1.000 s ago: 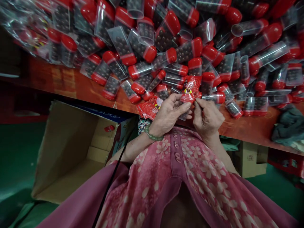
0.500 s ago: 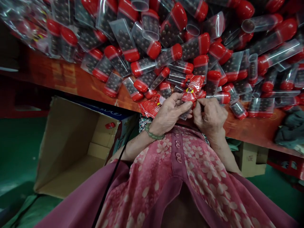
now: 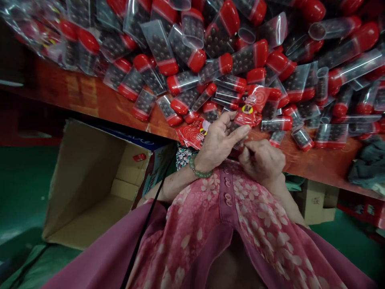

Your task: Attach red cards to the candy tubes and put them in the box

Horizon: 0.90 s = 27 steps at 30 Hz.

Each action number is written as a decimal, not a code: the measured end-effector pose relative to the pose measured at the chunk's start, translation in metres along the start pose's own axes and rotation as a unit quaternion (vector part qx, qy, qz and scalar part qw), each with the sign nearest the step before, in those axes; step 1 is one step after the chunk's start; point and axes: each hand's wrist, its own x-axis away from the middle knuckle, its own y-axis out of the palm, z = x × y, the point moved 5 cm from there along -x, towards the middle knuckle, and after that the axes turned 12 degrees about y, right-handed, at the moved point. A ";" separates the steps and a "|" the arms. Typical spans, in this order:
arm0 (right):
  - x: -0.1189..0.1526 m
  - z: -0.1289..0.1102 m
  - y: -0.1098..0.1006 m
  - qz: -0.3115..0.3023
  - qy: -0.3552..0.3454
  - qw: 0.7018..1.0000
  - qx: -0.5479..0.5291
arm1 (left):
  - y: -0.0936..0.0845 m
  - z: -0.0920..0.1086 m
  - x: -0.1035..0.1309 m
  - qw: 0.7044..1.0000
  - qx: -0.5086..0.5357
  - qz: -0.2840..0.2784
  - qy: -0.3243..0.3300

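My left hand (image 3: 217, 140), with a green bead bracelet at the wrist, grips a red printed plastic packet (image 3: 248, 109) with a yellow emblem. Its thumb presses on the packet's clear lower part, where dark content shows. My right hand (image 3: 264, 159) is closed just below and to the right, thumb and finger pinched together near that lower end; what they pinch is too small to make out. Another red printed packet (image 3: 192, 133) lies at the table edge beside my left hand. Beyond both hands lie clear red-capped containers (image 3: 183, 102) filled with dark little balls.
The containers form a heap across the reddish-brown table (image 3: 81, 93). An open cardboard box (image 3: 90, 184) stands below the table edge at left, with a small red piece stuck inside. Dark cloth (image 3: 368, 164) lies at right. A clear plastic bag (image 3: 33, 36) is at the far left.
My right hand has moved down and slightly left, away from the packet's red part. The packet has tilted right in my left hand, which stays in nearly the same place.
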 end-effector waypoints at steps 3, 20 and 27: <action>0.003 0.016 -0.013 0.031 0.111 0.989 -0.096 | 0.005 -0.003 0.002 0.999 -0.004 -0.032 -0.025; -0.001 0.034 0.026 -0.061 0.307 0.856 -0.412 | -0.010 -0.006 0.007 0.976 -0.185 -0.043 0.110; -0.004 0.026 0.027 -0.051 0.266 0.879 -0.393 | -0.001 -0.009 0.020 0.960 -0.166 -0.220 -0.044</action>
